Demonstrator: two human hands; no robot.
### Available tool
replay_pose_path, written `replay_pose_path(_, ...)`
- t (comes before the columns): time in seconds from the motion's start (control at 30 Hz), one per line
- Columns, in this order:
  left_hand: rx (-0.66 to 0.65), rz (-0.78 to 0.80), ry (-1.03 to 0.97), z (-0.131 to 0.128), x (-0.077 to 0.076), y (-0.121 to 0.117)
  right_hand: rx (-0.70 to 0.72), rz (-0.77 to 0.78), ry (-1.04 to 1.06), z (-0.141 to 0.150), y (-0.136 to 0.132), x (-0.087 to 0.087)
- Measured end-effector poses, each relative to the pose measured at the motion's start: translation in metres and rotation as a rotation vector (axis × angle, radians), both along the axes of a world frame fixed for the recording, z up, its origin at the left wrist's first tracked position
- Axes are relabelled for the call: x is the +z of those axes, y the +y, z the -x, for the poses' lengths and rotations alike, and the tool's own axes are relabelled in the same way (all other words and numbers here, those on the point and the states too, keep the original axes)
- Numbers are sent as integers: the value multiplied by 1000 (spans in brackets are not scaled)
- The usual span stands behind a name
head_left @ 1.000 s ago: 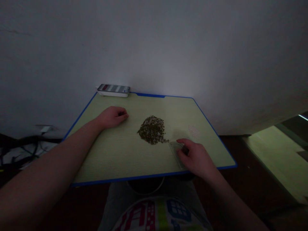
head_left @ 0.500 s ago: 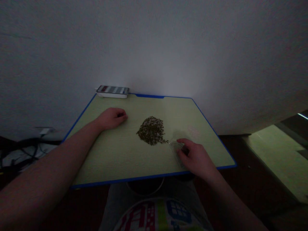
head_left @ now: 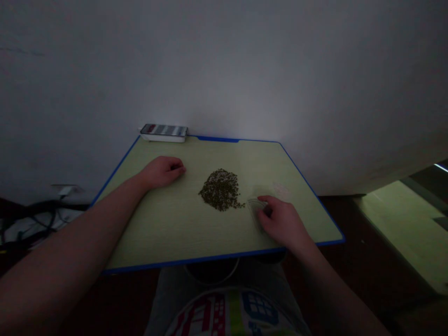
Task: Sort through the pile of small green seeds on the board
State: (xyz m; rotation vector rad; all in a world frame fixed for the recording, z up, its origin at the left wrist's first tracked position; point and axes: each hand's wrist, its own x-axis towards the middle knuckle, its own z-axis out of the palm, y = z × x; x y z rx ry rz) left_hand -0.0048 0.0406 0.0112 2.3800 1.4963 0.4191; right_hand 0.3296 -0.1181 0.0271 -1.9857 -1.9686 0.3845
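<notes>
A heap of small, dark greenish bean-like grains mixed with paler ones (head_left: 220,190) lies mid-table, with a few stray grains at its lower right. My right hand (head_left: 280,219) is closed on a clear cup (head_left: 256,205), tilted over with its rim towards those strays; most of the cup is hidden by fingers or hard to see. Just beyond that hand is a small spread of pale grains (head_left: 281,189). To the left of the heap, my left hand (head_left: 163,171) rests on the tabletop, fingers curled in, with nothing visible in it.
The low folding table (head_left: 168,242) has a blue edge and stands against a wall. A phone (head_left: 164,129) lies on a white box (head_left: 164,138) at the back left corner. Black cables (head_left: 45,210) run beside the table. A dark round container (head_left: 212,273) sits below its front edge.
My right hand and the cup have shifted slightly away from me, and the cup's rim now stands a little apart from the stray grains. My left hand has stayed still.
</notes>
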Motion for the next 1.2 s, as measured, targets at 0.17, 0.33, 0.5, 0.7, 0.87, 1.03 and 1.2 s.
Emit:
replay_pose_path(0.17,-6,-3,-1,0,0,0,-6,-27,-48,-5,12,0)
replay_pose_path(0.33,-20,-14,-2,0,0,0,-39,-58,-150,-19,25,1)
replay_pose_path(0.5,-13,-7,-2,0,0,0,-106,-92,-253,-38,36,0)
replay_pose_path(0.7,-7,-2,17,-1,1,-1,-136,-135,-321,-48,39,0)
replay_pose_path(0.87,-4,5,6,-1,2,-1,3,-152,-149,-49,36,-5)
replay_pose_path(1.03,-5,-8,30,-1,1,0,167,-123,-30,-37,34,-7)
replay_pose_path(1.2,-1,-7,28,-1,1,0,281,-83,-75,-21,42,-6)
